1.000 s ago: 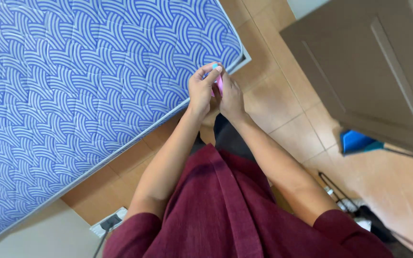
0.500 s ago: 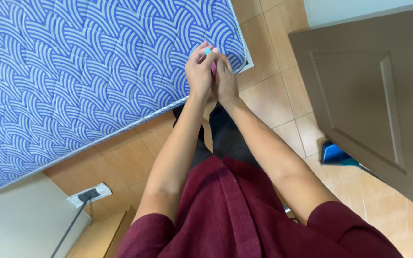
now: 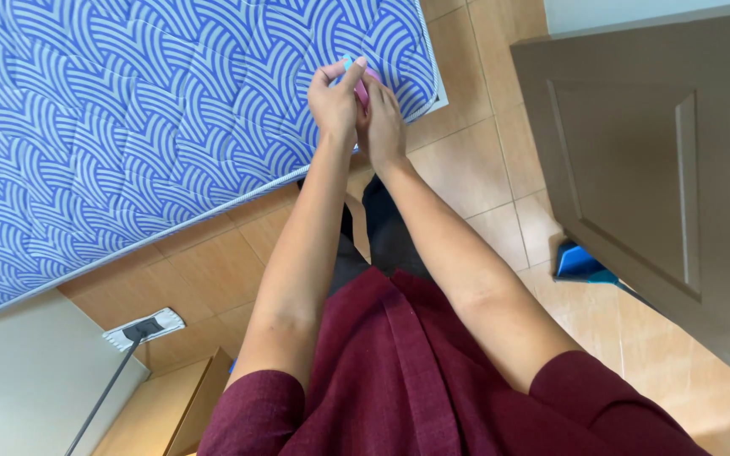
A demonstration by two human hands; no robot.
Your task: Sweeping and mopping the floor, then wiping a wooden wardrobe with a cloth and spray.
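Now I see a small pink thing (image 3: 363, 87) pinched between my two hands, just over the corner of the mattress (image 3: 128, 127). It is mostly hidden by the fingers, so I cannot tell what it is; a bit of light blue shows at its top edge. My left hand (image 3: 335, 97) is closed on it from the left side, with the thumb and the forefinger raised above it. My right hand (image 3: 382, 122) presses against it from the right and touches the left hand. Both arms are stretched forward from dark red sleeves (image 3: 255, 414).

The mattress has a blue and white wave pattern and lies on a tan tile floor (image 3: 466, 169). At the right stands a brown door (image 3: 652, 169), and a blue dustpan (image 3: 580, 263) sits beside its lower edge. At the lower left, a flat mop (image 3: 143, 329) rests on the tiles near a pale wall (image 3: 19, 380).
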